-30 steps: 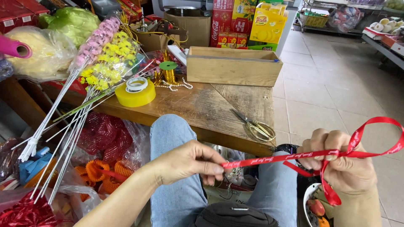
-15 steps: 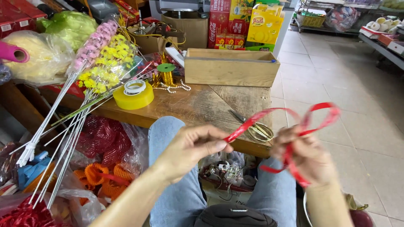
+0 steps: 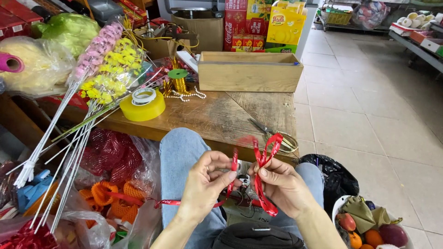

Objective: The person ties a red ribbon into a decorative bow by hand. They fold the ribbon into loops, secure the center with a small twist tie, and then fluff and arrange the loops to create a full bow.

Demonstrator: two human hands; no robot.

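We see scissors (image 3: pixel 277 133) on wooden table (image 3: pixel 221 115) just above grip; wooden box (image 3: pixel 249 71) farther up; yellow tape roll (image 3: pixel 143 105), artificial flower stems (image 3: pixel 99 78) upper left; fruit bowl (image 3: pixel 369 228) lower right.

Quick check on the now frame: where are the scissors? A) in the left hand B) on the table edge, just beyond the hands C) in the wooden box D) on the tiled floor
B: the scissors lie on the wooden table near its front edge, just past the red ribbon that the left hand and right hand pinch.
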